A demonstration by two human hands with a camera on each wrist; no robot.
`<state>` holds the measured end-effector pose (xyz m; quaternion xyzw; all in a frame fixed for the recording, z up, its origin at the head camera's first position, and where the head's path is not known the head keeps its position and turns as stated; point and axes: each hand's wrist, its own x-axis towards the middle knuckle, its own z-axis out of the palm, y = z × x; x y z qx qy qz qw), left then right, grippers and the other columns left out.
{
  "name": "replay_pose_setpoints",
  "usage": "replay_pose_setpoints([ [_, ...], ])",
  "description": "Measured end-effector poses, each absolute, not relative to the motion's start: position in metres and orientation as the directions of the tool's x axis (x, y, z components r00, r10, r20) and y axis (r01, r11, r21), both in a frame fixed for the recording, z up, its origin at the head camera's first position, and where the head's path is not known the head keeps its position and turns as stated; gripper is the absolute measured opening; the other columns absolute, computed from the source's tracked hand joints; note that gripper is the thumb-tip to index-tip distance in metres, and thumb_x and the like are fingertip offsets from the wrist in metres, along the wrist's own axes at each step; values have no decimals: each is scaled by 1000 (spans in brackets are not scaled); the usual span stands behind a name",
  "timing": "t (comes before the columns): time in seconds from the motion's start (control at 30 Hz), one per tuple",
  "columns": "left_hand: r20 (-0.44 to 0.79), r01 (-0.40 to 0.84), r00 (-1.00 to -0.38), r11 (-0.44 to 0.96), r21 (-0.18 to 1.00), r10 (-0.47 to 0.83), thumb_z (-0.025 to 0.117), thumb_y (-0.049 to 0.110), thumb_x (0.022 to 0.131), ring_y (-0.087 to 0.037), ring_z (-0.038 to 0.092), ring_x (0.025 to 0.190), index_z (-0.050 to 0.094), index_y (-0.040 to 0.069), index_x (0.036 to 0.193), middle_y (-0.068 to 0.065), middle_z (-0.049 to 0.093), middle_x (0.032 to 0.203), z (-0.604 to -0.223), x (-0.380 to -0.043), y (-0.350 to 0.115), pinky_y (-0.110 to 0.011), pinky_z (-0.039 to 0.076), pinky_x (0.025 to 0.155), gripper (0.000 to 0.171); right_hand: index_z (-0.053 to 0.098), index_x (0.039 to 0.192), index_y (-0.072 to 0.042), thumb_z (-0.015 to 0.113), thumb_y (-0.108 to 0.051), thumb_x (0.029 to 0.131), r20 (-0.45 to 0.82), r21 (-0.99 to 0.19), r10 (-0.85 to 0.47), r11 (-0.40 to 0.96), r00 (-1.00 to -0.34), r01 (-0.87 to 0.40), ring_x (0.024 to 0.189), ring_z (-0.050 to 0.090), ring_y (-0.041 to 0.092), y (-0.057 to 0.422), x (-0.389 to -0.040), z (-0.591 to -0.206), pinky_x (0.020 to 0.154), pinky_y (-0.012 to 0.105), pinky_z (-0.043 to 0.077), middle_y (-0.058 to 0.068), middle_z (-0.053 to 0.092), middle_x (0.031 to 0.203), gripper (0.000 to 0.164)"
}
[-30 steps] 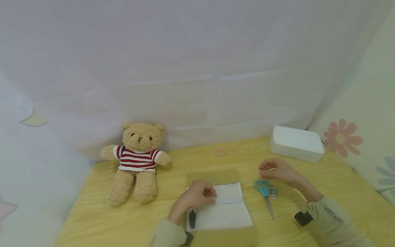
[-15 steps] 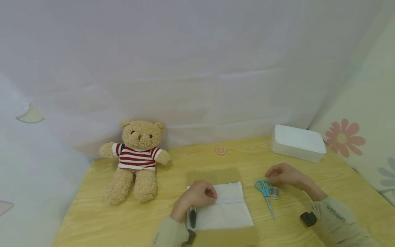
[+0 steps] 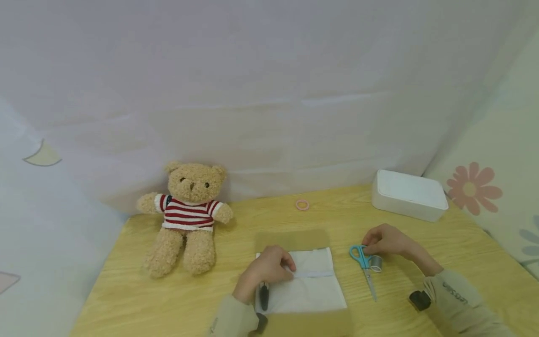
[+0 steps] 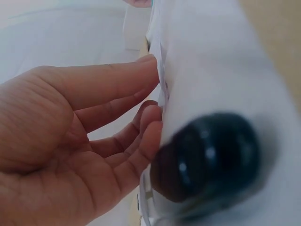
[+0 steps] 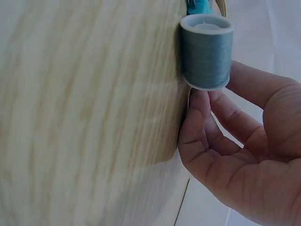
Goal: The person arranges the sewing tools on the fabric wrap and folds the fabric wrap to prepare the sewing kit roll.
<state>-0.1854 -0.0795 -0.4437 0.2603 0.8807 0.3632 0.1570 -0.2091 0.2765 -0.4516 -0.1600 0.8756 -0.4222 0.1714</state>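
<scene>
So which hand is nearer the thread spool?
Right. The right hand touches the thread spool beside the scissors; the left hand rests on the white cloth.

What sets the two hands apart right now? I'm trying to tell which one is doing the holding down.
The left hand lies on the white cloth, fingertips against its folded edge; the right hand rests on the bare table, apart from the cloth. The left hand is beside a black pen; the right hand's fingers touch a grey thread spool by the blue scissors. Both wear beige sleeves.

Teddy bear (striped shirt), white box.
</scene>
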Motion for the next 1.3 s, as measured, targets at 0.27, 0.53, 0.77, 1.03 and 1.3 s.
replay_pose_setpoints([
  [0.27, -88, 351, -811, 601, 718, 578, 75, -2, 72, -4, 49, 65, 72, 5, 76, 6, 62, 69, -442, -185, -79, -21, 43, 61, 9, 69, 86, -4, 72, -12, 81, -175, -731, -323, 675, -930, -97, 76, 57, 17, 272, -208, -450, 68, 33, 46, 2, 67, 80, 10],
  [0.53, -104, 328, -822, 614, 718, 560, 75, -4, 71, -5, 48, 64, 72, 5, 74, 5, 61, 68, -441, -184, -78, -21, 42, 59, 11, 64, 95, 6, 65, -10, 88, -174, -836, -377, 544, -910, -66, 79, 63, 20, 280, -209, -437, 72, 33, 53, 10, 67, 86, 18],
  [0.77, -108, 329, -823, 622, 710, 558, 76, -3, 69, -5, 46, 63, 71, 6, 74, 5, 59, 66, -444, -183, -76, -21, 41, 59, 12, 54, 108, 16, 56, -9, 96, -167, -924, -429, 383, -888, -12, 86, 65, 18, 291, -214, -421, 78, 36, 54, 17, 63, 96, 28],
  [1.03, -96, 336, -827, 625, 704, 553, 76, -2, 70, -6, 46, 66, 70, 7, 73, 6, 57, 69, -443, -182, -77, -22, 42, 61, 11, 47, 115, 22, 53, -7, 97, -130, -981, -483, 187, -866, 43, 94, 65, 17, 270, -215, -417, 88, 39, 50, 11, 61, 102, 34],
  [1.3, -84, 347, -826, 621, 703, 557, 76, -2, 70, -6, 46, 66, 70, 8, 71, 5, 58, 68, -441, -179, -77, -22, 41, 61, 12, 46, 118, 22, 54, -6, 96, -134, -985, -493, 159, -860, 63, 95, 65, 19, 240, -221, -419, 89, 42, 49, 15, 60, 106, 37],
])
